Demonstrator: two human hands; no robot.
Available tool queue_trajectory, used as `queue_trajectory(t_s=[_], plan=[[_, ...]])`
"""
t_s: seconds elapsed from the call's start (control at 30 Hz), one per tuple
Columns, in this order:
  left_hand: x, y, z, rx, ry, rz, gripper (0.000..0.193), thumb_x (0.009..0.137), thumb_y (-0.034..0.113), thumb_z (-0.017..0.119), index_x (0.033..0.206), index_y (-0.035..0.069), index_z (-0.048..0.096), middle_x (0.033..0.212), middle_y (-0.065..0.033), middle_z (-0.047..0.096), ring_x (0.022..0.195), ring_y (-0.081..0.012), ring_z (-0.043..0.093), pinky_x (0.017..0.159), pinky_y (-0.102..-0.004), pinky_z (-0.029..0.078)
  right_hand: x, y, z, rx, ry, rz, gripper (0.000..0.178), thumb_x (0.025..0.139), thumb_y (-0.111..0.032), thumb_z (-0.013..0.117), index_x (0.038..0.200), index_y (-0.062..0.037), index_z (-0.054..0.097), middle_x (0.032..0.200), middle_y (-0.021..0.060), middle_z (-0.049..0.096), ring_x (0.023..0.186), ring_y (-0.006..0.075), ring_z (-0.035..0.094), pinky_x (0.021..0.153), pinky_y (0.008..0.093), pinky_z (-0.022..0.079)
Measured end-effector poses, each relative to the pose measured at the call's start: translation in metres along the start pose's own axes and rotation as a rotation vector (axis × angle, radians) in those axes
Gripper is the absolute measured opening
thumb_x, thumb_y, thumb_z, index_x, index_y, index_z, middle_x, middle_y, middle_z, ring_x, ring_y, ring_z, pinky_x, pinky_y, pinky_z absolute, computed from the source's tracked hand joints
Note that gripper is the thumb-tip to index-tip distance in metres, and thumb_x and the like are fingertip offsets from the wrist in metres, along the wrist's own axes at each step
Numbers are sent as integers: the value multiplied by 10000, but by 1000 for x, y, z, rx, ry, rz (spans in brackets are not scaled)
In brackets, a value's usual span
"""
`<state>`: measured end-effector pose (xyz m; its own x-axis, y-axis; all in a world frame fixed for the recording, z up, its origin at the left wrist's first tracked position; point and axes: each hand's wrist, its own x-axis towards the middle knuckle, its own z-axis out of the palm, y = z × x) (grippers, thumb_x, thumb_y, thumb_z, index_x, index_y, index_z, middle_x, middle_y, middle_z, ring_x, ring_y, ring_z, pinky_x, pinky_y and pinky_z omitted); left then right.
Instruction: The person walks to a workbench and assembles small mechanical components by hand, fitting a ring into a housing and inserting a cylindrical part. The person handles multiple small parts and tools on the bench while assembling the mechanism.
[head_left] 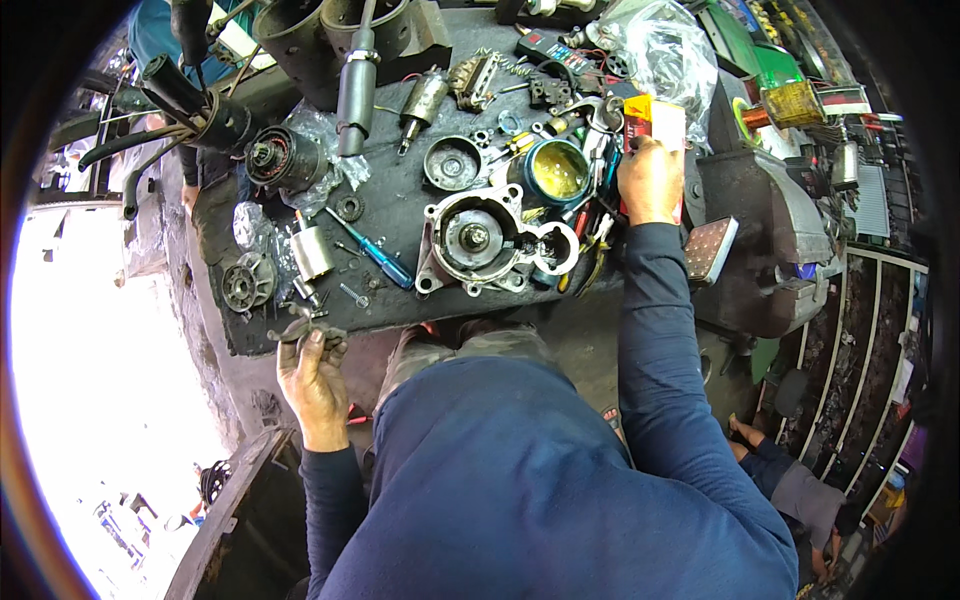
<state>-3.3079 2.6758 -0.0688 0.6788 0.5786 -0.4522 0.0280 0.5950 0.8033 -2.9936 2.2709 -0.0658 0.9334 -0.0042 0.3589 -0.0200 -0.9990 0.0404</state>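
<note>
My left hand (315, 390) is raised just off the near left edge of the workbench, its fingers pinched round a small dark forked metal lever (298, 328). At the right side of the bench, my right hand (650, 180) has its fingers curled on a red and white cardboard box (668, 122) with a yellow flap; the hand covers part of the box. Left of it stands a round tin of yellowish grease (558, 171). A cast metal motor housing (475, 236) lies in the middle, and a blue-handled screwdriver (385, 258) lies beside it.
A cylindrical plunger part (312, 250), a round end cover (248, 282) and a small spring (354, 294) lie near the left hand. A bench vise (770, 240) stands at the right. Crumpled clear plastic (665, 50) lies behind the box. Another person (800, 490) is crouched at the lower right.
</note>
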Motion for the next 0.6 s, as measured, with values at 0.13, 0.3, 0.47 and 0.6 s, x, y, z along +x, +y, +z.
queue_trajectory(t_s=[0.13, 0.3, 0.47, 0.6], plan=[[-5, 4, 21, 57, -87, 38, 256, 996, -2, 705, 1238, 50, 641, 1046, -128, 758, 919, -262, 766, 805, -359, 628, -13, -17, -59, 333, -9, 7, 278, 937, -242, 768, 1094, -17, 807, 1029, 241, 787, 946, 409, 763, 866, 468, 590], [-10, 2, 26, 46, -47, 116, 294, 981, -34, 702, 1232, 59, 580, 1022, -128, 748, 878, -271, 767, 804, -374, 634, -76, -61, -177, 1333, -529, 27, 125, 987, -74, 743, 1063, 24, 757, 906, 48, 712, 829, 113, 645, 762, 269, 518], [-6, 0, -3, 18, 54, 114, 304, 980, -44, 697, 1251, 46, 592, 1043, -117, 739, 890, -256, 762, 812, -360, 632, -114, -117, -173, 1366, -1007, -593, 232, 949, -135, 757, 1140, -3, 751, 1017, 178, 771, 933, 302, 757, 859, 391, 582], [-13, -8, -27, -17, 96, 90, 327, 974, -75, 679, 1272, 42, 611, 1031, -96, 726, 887, -234, 756, 816, -361, 634, -142, -165, -115, 1071, -1302, -596, 267, 971, -173, 720, 1157, 17, 743, 1048, 187, 770, 969, 298, 750, 883, 396, 569]])
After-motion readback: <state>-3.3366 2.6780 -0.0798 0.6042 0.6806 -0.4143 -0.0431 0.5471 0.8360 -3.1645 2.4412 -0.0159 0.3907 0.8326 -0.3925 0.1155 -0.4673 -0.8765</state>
